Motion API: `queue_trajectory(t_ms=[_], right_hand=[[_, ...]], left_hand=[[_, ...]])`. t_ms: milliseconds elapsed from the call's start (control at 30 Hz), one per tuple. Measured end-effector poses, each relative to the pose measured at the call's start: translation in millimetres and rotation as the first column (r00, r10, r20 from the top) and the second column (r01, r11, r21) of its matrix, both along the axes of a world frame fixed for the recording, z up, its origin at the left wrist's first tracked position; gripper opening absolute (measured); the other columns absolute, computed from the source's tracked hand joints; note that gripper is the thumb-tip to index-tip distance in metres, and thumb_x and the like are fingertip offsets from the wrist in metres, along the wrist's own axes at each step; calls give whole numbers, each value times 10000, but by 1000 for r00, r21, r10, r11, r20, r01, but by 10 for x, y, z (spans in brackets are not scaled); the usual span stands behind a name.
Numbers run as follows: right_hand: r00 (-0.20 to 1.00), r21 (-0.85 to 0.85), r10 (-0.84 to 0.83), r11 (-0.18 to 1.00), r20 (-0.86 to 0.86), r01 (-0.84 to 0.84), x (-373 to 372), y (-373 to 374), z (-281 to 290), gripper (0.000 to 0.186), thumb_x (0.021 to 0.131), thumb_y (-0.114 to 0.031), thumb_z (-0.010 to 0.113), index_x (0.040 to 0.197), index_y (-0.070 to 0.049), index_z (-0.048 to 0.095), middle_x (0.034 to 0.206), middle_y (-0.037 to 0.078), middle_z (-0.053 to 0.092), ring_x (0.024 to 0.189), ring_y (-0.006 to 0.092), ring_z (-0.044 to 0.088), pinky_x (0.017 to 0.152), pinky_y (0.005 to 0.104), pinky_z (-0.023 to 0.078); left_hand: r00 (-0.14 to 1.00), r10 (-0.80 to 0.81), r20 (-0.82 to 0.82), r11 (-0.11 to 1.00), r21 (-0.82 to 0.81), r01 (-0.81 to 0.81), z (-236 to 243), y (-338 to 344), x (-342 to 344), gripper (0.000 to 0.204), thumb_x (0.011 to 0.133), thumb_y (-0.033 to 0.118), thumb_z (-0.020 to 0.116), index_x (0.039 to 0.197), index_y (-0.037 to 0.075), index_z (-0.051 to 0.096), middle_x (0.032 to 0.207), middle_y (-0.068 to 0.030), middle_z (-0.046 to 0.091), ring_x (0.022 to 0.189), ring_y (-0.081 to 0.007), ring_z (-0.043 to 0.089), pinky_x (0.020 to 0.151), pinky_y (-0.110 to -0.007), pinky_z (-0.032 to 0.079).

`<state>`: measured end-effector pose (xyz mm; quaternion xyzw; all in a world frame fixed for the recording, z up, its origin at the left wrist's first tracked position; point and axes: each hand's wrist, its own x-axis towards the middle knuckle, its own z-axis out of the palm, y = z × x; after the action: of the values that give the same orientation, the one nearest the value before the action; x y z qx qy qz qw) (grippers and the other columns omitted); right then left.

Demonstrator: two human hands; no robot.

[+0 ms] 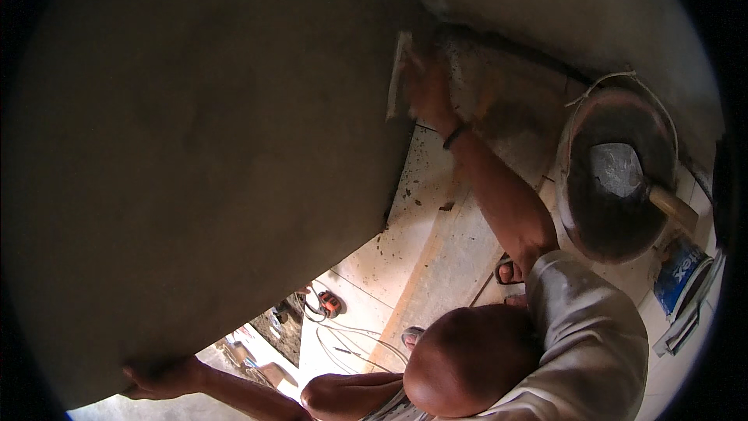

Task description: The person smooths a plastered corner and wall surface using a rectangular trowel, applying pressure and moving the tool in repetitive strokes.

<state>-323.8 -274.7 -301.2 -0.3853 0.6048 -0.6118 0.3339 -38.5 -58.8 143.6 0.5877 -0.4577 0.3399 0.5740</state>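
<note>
A broad grey plastered surface (210, 156) fills the left and middle of the view. My right hand (428, 92), blurred, reaches up to its far right edge. The fingers are closed on a plastering float (399, 76), seen edge-on as a pale narrow strip against the surface. How the fingers wrap its grip is too dark to make out. At the lower left, my left hand (162, 378) lies along the bottom edge of the surface, fingers stretched out and holding nothing. Part of that hand is lost in shadow.
On the right stands a dark bucket (573, 210) with a rope handle, a wooden-handled trowel (617, 169) lying in it. A blue container (679, 277) sits nearby. A dusty board (452, 265) lies on the tiled floor. An orange tool (330, 304) with loose cables lies below the surface.
</note>
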Motion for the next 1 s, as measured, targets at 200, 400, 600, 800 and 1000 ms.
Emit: queue_trajectory(t_ms=[200, 400, 600, 800, 1000], right_hand=[[970, -92, 86, 990, -229, -110, 158, -47, 1107, 382, 956, -278, 541, 1257, -49, 593, 1163, 250, 628, 1104, 388, 597, 928, 429, 474], [999, 39, 28, 999, -33, -26, -194, -381, 463, 390, 930, -240, 546, 1254, -27, 587, 1128, 264, 634, 1068, 385, 610, 930, 429, 468], [936, -170, 82, 974, -343, -147, 310, 304, 963, 427, 930, -173, 553, 1347, -82, 532, 1188, 260, 591, 1003, 430, 593, 925, 464, 463], [910, -477, -132, 875, -393, -80, -368, -316, 1659, 386, 938, -192, 563, 1285, -23, 573, 943, 219, 632, 891, 347, 599, 861, 429, 472], [943, -317, -70, 947, -325, -40, -260, -236, 563, 384, 946, -186, 556, 1316, -83, 566, 1205, 216, 606, 1132, 357, 573, 983, 405, 440]], left_hand=[[1000, -29, 4, 999, -26, 29, -55, 39, -15, 605, 842, 254, 619, 1348, 35, 371, 1207, -195, 519, 991, -332, 612, 763, -503, 603], [988, 48, 145, 998, 25, -53, -15, 45, 74, 607, 836, 237, 645, 1338, 29, 375, 1206, -197, 517, 1006, -331, 603, 798, -518, 592], [999, -45, 16, 999, -24, 45, -76, -31, -38, 603, 846, 280, 642, 1327, 28, 379, 1195, -196, 518, 1000, -324, 606, 801, -493, 590], [991, -31, 128, 997, 79, 21, -41, 72, 49, 638, 821, 269, 678, 1337, 32, 387, 1199, -200, 516, 1028, -330, 594, 842, -488, 573], [979, 59, 194, 995, 73, -74, -5, 92, 263, 659, 810, 253, 682, 1364, 61, 382, 1230, -183, 512, 1088, -306, 565, 839, -468, 561]])
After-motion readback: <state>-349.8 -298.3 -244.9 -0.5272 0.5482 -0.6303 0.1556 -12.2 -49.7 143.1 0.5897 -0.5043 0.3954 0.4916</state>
